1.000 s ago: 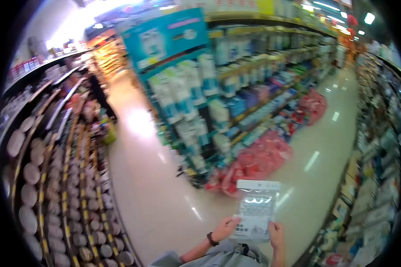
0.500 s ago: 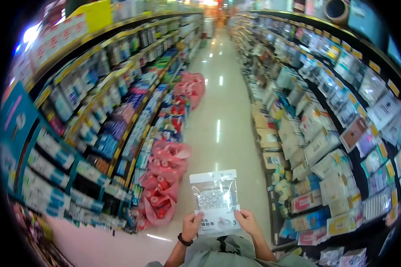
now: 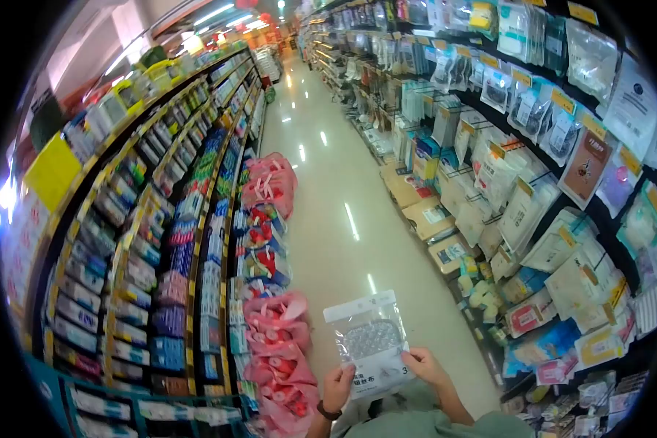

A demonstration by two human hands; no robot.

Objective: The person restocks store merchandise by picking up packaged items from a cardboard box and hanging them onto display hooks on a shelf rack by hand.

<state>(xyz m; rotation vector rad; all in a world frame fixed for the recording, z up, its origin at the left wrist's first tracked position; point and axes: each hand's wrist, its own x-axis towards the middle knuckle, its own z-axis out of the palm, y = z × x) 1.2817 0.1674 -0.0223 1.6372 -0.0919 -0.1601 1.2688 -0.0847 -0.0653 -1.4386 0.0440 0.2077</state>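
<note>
A clear-fronted pack of wire dishcloths (image 3: 372, 337) is held up in front of my body. Silvery mesh shows through its window; the lower band is white with dark lettering and a 3. My left hand (image 3: 337, 387), with a dark band at the wrist, pinches the lower left edge. On the lower right edge, my right hand (image 3: 425, 365) grips the same pack between thumb and fingers. The pack is tilted slightly, its face toward me.
A tiled aisle (image 3: 321, 182) runs ahead between shelves. Pink bags (image 3: 277, 365) with red items line the left shelf's foot. Packaged goods hang on the right rack (image 3: 533, 212); cardboard boxes (image 3: 431, 212) sit low along it. A yellow sign (image 3: 53, 171) tops the left shelf.
The view has swung to the right and up, so the aisle's far end sits further left. Both hands keep hold of the pack, which now appears slightly further right and more tilted.
</note>
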